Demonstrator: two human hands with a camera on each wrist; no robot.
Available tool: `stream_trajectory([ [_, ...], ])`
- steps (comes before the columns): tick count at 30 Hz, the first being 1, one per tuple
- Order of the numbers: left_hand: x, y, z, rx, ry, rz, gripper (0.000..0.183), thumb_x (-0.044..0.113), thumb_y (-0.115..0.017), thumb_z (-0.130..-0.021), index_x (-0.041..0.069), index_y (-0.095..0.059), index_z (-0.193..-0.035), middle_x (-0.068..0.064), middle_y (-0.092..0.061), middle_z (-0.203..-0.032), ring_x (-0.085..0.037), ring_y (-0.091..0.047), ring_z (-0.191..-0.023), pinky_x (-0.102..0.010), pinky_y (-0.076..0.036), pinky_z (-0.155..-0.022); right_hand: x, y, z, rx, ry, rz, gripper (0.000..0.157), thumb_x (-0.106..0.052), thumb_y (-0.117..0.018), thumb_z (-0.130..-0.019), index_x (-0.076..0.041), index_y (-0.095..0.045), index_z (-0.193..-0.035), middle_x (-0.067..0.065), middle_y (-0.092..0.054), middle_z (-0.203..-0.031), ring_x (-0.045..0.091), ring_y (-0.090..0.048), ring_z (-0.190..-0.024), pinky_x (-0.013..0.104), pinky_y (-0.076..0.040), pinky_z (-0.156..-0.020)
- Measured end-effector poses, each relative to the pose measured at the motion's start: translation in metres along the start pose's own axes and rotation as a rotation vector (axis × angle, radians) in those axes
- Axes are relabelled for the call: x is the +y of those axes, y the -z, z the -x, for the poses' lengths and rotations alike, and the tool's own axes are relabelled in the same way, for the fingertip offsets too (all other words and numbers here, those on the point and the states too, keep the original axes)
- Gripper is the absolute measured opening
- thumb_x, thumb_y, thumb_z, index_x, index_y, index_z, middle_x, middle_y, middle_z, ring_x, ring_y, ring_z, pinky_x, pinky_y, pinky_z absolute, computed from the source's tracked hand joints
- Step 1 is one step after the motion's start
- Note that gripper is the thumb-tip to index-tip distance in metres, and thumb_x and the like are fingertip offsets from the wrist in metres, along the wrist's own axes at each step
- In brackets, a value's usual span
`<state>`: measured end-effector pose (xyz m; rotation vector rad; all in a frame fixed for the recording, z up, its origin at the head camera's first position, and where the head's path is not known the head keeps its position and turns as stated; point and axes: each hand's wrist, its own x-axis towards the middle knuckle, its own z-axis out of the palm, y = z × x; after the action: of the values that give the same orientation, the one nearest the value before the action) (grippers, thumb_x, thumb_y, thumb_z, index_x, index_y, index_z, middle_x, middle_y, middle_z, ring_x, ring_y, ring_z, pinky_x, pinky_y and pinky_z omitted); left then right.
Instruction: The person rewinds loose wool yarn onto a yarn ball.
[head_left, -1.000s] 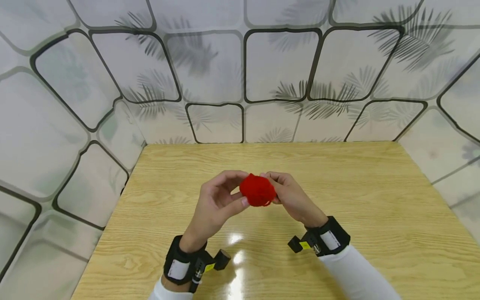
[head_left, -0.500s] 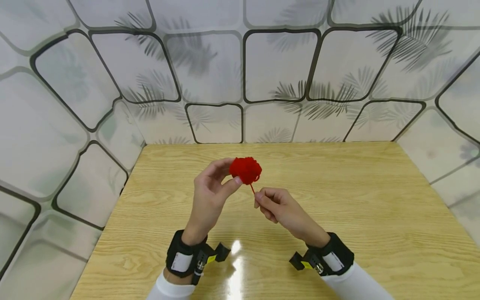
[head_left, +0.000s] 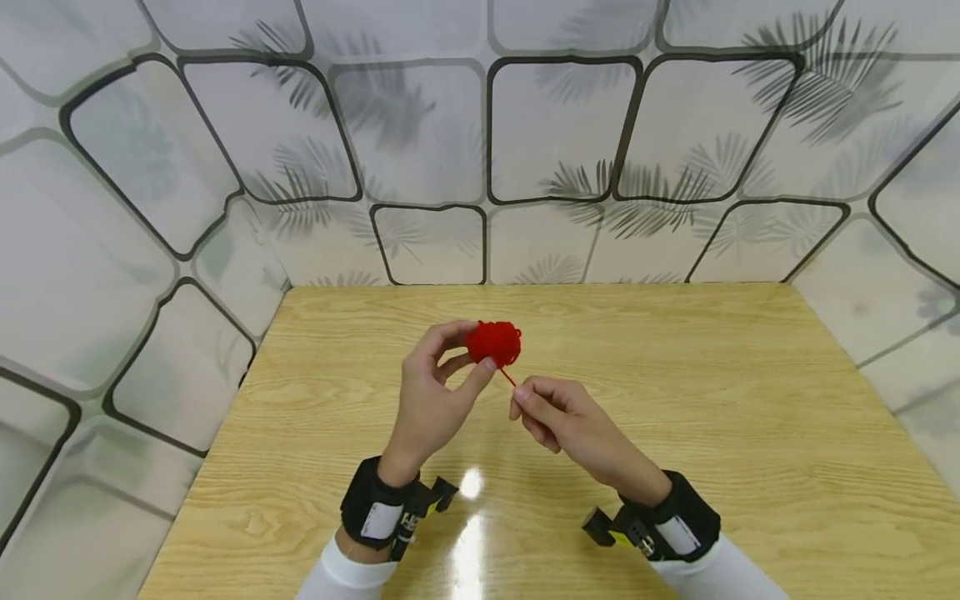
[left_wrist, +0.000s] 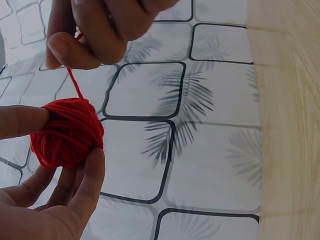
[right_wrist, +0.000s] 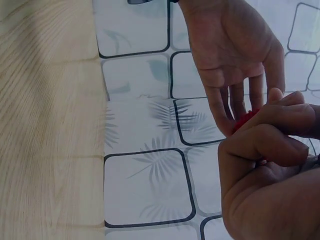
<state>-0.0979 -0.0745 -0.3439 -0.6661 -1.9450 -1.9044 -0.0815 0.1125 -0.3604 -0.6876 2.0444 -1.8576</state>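
A small ball of red yarn is held up over the table by my left hand, thumb on one side and fingertips on the other. From the ball a short taut strand runs to my right hand, which pinches it between thumb and curled forefinger. In the left wrist view the wound ball shows whole, with the right hand above it. The right wrist view shows the curled right fingers covering most of the ball, and only a red bit of yarn peeks out.
Beneath both hands lies a light wood-grain table with a glare streak near its front. Patterned wall covering with dark outlines and leaf prints rises behind it and at the sides. Each wrist wears a black strap with a small camera.
My right hand has drawn away from the ball, moving down and pulling out a strand. The left hand has lifted the ball up and slightly left, and lately shifted a little right.
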Motion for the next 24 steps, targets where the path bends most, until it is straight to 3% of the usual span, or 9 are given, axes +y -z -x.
stream_trajectory([
  [4, 0.014, -0.002, 0.001, -0.032, -0.025, -0.106, 0.036, -0.002, -0.063, -0.08, -0.005, -0.052, -0.114, -0.017, -0.055, -0.11, -0.027, -0.055, -0.1, -0.039, -0.05, -0.081, -0.002, 0.003, -0.001, 0.019, -0.024, 0.004, 0.032, -0.031, -0.042, -0.098, -0.002, -0.055, -0.091, 0.014, -0.04, -0.063, 0.02, -0.033, -0.049, 0.029, -0.029, -0.043],
  [11, 0.012, -0.001, 0.005, -0.083, -0.018, -0.174, 0.034, 0.002, -0.065, -0.08, -0.004, -0.054, -0.112, -0.015, -0.055, -0.109, -0.028, -0.057, -0.096, -0.036, -0.05, -0.078, -0.005, 0.01, -0.003, 0.077, -0.016, 0.061, 0.029, -0.031, -0.045, -0.097, -0.006, -0.057, -0.09, 0.014, -0.04, -0.062, 0.02, -0.033, -0.048, 0.03, -0.028, -0.04],
  [16, 0.011, -0.002, 0.006, -0.115, 0.058, -0.173, 0.035, 0.003, -0.066, -0.08, -0.001, -0.055, -0.112, -0.012, -0.056, -0.11, -0.025, -0.056, -0.097, -0.034, -0.05, -0.078, -0.009, 0.013, -0.004, 0.113, 0.022, 0.17, 0.024, -0.031, -0.048, -0.095, -0.01, -0.059, -0.087, 0.011, -0.042, -0.061, 0.019, -0.035, -0.048, 0.031, -0.029, -0.038],
  [24, 0.015, -0.001, 0.006, -0.194, 0.196, -0.145, 0.033, 0.005, -0.065, -0.081, 0.001, -0.056, -0.113, -0.009, -0.058, -0.108, -0.023, -0.056, -0.098, -0.034, -0.05, -0.08, -0.02, 0.017, -0.008, 0.204, 0.099, 0.401, 0.021, -0.036, -0.052, -0.092, -0.019, -0.061, -0.083, 0.0, -0.051, -0.066, 0.017, -0.041, -0.052, 0.03, -0.033, -0.045],
])
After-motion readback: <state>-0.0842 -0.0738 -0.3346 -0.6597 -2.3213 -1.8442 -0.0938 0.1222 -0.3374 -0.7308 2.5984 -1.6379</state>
